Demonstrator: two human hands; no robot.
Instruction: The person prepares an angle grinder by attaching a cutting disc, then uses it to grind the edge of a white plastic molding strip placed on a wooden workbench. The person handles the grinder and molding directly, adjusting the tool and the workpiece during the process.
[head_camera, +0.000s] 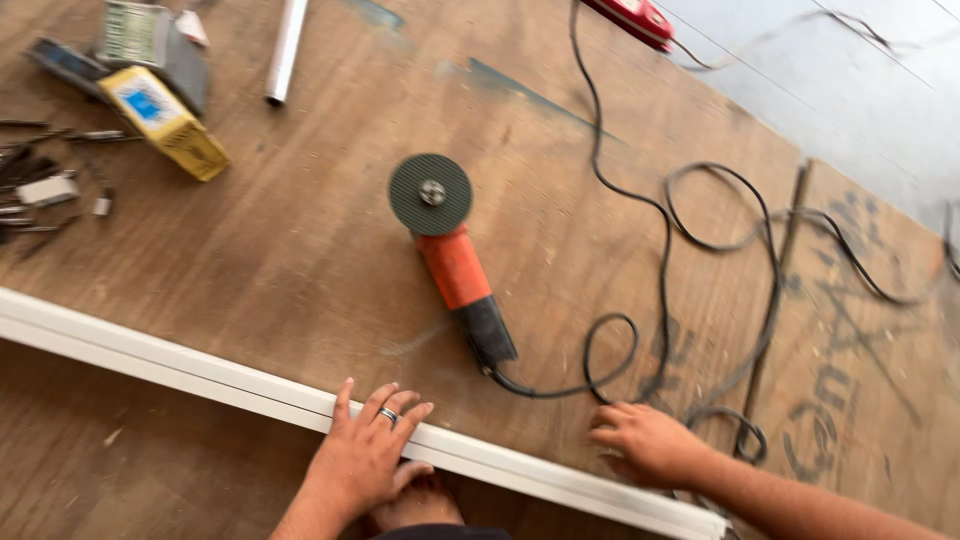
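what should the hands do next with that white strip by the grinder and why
Probably lift the right hand toward the angle grinder. Both hands rest open: the left hand lies flat on the white strip, the right near the strip's end. The grinder lies unheld on the wooden board, handle end toward the right hand, its black cord looping beside it. The left could hold the strip steady.

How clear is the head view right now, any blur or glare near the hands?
Head view: motion blur smears the right hand and the black cord; the left hand on the white strip is sharper; the grinder reads clearly; even soft light, no glare.
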